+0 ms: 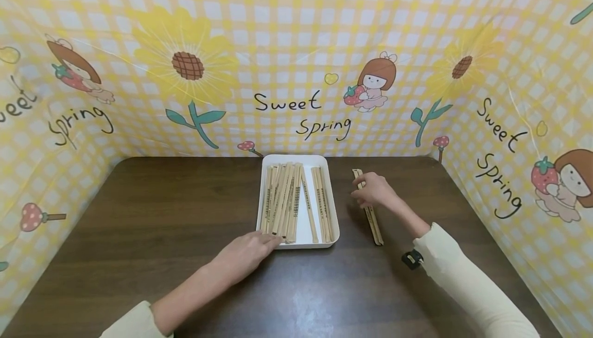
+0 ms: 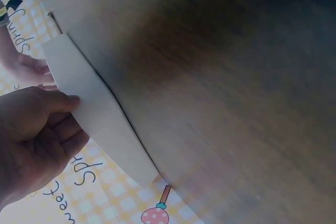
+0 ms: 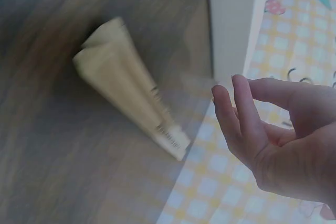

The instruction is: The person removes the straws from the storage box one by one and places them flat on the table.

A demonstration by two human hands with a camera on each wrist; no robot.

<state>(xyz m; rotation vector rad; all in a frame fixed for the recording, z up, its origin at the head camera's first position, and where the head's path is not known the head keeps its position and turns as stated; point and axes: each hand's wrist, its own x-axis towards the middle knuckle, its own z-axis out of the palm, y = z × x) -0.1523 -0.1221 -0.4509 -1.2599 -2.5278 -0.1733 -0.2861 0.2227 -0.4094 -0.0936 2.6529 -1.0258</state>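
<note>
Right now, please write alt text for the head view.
A person's left grip holds a white tray of narrow paper packets by its near-left corner, while the right grip hovers over more packets on a dark wooden table.

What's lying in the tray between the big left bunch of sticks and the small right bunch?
Between left bunch and right bunch: one slanting stick and bare white tray floor. The head view shows it.
</note>
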